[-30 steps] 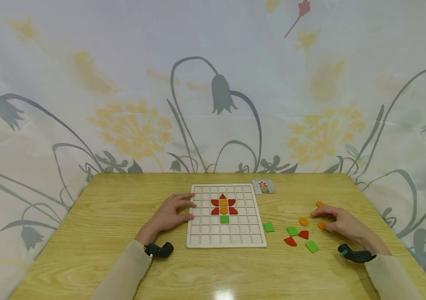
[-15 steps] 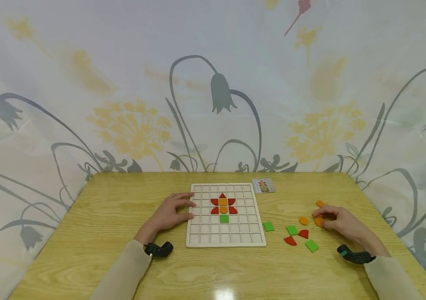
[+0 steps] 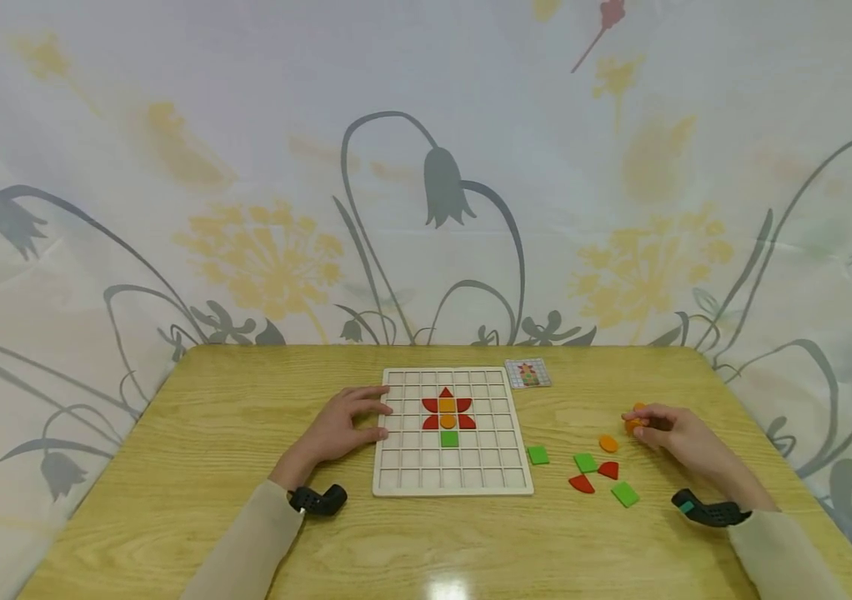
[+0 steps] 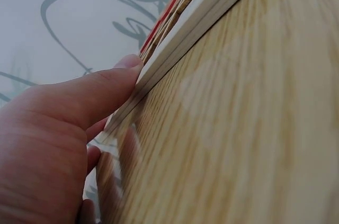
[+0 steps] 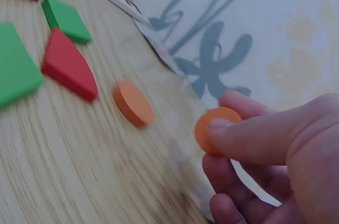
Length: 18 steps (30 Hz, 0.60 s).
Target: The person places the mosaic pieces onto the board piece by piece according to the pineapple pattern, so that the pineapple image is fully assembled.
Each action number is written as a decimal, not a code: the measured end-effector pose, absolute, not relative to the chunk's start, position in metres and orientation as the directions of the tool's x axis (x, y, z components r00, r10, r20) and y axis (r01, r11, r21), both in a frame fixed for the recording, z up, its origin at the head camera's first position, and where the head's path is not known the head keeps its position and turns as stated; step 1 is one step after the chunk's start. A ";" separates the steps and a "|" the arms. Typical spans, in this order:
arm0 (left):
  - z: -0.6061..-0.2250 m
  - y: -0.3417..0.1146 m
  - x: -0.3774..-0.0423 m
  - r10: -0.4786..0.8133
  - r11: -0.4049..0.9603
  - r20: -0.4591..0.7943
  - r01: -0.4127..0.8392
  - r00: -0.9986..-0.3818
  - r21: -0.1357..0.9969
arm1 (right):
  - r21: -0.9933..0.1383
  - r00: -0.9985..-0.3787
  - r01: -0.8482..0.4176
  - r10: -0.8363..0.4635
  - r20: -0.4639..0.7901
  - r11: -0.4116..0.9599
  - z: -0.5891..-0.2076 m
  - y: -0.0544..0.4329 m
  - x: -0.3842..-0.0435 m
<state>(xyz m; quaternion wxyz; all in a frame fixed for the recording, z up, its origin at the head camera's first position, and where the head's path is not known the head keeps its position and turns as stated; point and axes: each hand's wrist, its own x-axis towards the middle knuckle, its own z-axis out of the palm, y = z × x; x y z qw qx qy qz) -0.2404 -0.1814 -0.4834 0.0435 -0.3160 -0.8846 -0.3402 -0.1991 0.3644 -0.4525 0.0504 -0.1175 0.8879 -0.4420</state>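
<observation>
My right hand (image 3: 684, 437) pinches an orange round tile (image 5: 202, 135) between thumb and fingers, lifted off the tabletop. Just past those fingertips, a second orange tile (image 3: 639, 407) is partly covered in the head view. An orange oval tile (image 5: 132, 103) lies nearer the board. My left hand (image 3: 339, 425) rests at the left edge of the white gridded board (image 3: 486, 478), fingers extended and thumb touching its side. On the grid, red tiles (image 3: 463, 422), an orange square (image 3: 447, 405), an orange round tile (image 3: 448, 422) and a green square (image 3: 449, 438) make a flower shape.
Between board and right hand lie green square tiles (image 3: 625, 494) and two red quarter-round tiles (image 3: 581, 484). A small picture card (image 3: 534, 373) with a flower pattern sits by the board's far right corner. Behind the wooden table (image 3: 396, 542) hangs a flower-patterned backdrop (image 3: 546, 275).
My right hand has drawn an orange tile across the tabletop, then picked it up and moved slightly away from me. The left hand stays in place at the board.
</observation>
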 end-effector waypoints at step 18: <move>-0.484 -0.181 -0.242 0.531 0.574 0.291 0.591 -0.796 0.567 | -0.899 -0.949 -0.251 -0.276 0.154 0.359 -0.461 0.257 -0.208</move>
